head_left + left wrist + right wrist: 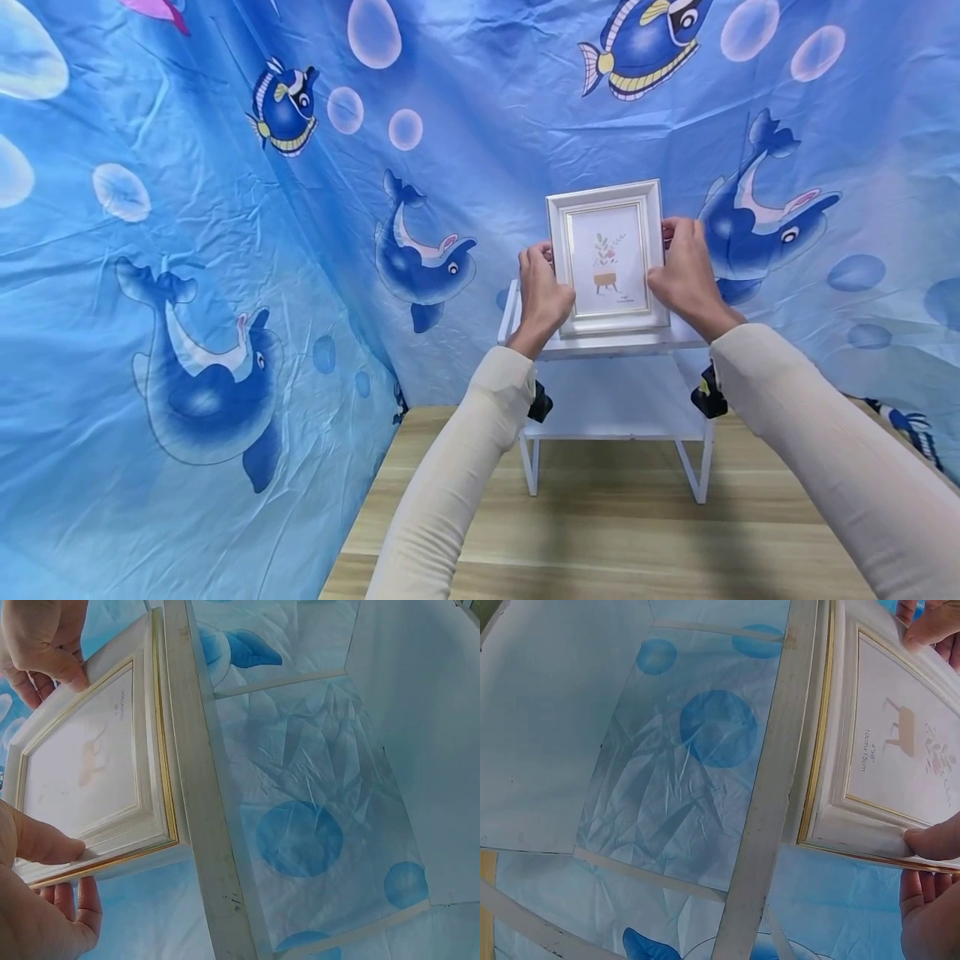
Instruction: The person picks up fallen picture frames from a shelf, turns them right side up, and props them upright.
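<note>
1. one picture frame (606,257), white with a thin gold inner line, standing upright on the top board of one white shelf (525,421); bottom edge resting on that board, face turned toward the camera.
2. inside the picture frame: one print of a potted plant on a small stand, with small lettering below it.
3. two hands on the picture frame, one at each side edge.
4. left hand (542,297) curled around the picture frame's left edge, thumb lying on the front moulding, fingers behind it in the left wrist view.
5. right hand (684,273) curled around the picture frame's right edge, thumb pressed on the front moulding, fingers wrapped to the back.
6. two cream sleeves (457,475) reaching toward the picture frame.
7. below the picture frame: two shelf boards and two white legs seen in front, standing on one wooden desk (615,533).
8. behind the picture frame: one blue cloth (225,250) printed with dolphins, striped fish and bubbles.
</note>
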A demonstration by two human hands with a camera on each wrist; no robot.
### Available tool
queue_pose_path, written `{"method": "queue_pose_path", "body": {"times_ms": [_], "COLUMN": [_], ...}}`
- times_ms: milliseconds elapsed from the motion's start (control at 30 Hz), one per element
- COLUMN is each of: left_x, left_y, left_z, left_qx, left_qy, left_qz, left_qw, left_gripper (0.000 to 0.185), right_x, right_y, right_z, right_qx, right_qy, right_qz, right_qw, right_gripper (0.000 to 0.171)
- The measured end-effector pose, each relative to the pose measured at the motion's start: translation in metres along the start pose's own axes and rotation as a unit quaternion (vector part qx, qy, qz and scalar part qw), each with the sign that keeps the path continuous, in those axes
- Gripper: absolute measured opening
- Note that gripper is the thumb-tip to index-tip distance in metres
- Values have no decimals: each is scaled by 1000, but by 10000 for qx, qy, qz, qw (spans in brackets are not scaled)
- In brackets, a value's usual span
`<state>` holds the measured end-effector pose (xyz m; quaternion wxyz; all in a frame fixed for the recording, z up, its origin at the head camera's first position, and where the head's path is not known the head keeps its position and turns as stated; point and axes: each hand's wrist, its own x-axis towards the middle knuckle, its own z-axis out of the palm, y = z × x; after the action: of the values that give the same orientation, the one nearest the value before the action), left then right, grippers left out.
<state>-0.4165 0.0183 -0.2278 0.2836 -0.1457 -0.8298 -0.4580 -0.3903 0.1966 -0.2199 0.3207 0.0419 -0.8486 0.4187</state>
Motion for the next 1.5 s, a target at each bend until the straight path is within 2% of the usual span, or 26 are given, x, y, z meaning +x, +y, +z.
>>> {"method": "queue_pose_path", "body": {"times_ms": [767, 1500], "left_x": [3, 2], "left_y": [-5, -7], "left_z": [2, 3], "left_qx": [-208, -286], "left_qy": [164, 149], "left_qz": [363, 408], "left_qw": [9990, 9986], "left_gripper": [64, 57], "right_x": [1, -1], "right_y": [3, 5], "right_z": [0, 0], "right_qx": [264, 363], "right_qy": [212, 321], "right_qz": [-132, -151], "right_qw": [9993, 9987], "right_gripper": [60, 60]}}
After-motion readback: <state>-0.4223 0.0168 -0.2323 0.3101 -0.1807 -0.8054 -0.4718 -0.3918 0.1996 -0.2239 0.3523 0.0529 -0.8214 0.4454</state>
